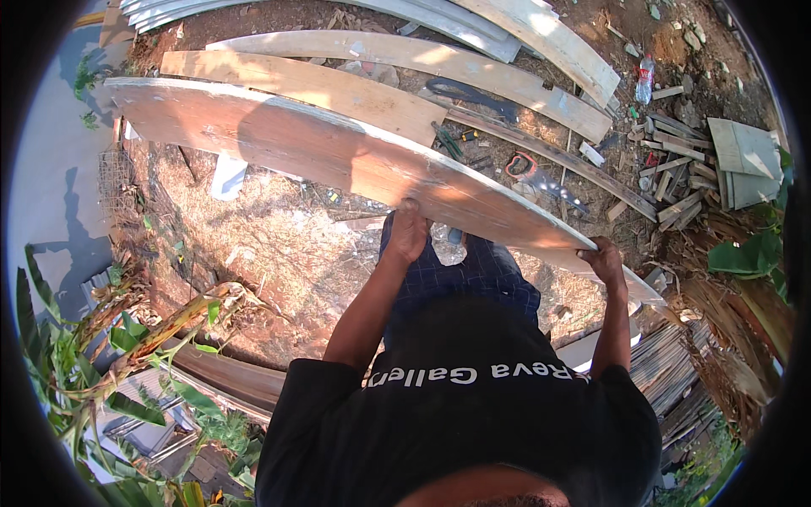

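Observation:
A long wooden plank (287, 139), reddish brown on its face with a pale upper edge, stands tilted across the view in front of me. My left hand (409, 231) is closed on its lower edge near the middle, thumb against the face. Towards the right end, my right hand (604, 260) grips the plank with its fingers bent over the upper edge. The far side of the plank is hidden, so some fingertips cannot be seen. Just beyond it lie a lighter board (296, 84) and a handsaw (532, 176) with an orange and black handle.
More long boards (405, 55) lie on the dirt ahead. To the right are a pile of wood offcuts (676, 169), grey sheets (748, 160) and a plastic bottle (645, 80). Banana-like plants (127, 338) edge the lower left, beside a pale wall (63, 160).

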The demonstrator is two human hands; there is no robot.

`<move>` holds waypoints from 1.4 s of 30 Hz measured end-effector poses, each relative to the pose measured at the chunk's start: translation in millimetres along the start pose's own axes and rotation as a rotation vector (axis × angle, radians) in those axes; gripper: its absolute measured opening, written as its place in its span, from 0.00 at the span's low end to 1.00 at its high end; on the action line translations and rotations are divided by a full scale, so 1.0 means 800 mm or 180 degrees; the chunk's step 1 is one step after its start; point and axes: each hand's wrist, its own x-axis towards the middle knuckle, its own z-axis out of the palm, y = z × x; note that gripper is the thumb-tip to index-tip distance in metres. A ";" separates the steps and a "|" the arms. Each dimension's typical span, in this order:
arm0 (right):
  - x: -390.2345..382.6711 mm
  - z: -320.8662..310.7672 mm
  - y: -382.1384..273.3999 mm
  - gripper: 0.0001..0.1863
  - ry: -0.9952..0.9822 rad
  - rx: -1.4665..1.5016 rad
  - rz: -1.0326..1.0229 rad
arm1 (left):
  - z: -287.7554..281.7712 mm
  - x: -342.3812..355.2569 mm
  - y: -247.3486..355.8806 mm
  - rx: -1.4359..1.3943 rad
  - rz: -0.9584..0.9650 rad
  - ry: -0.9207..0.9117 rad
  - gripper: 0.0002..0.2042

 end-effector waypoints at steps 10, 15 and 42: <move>-0.014 -0.053 -0.111 0.16 0.0632 -0.0143 -0.1206 | 0.105 0.015 0.135 0.0431 0.1004 0.0237 0.46; 0.006 -0.070 -0.225 0.21 0.0403 0.0188 -0.0993 | 0.121 -0.004 0.205 0.0376 0.1752 -0.0055 0.47; -0.024 0.103 -0.787 0.39 -0.0618 0.1015 -0.3003 | -0.096 -0.051 0.233 -0.0065 0.1291 -0.0469 0.36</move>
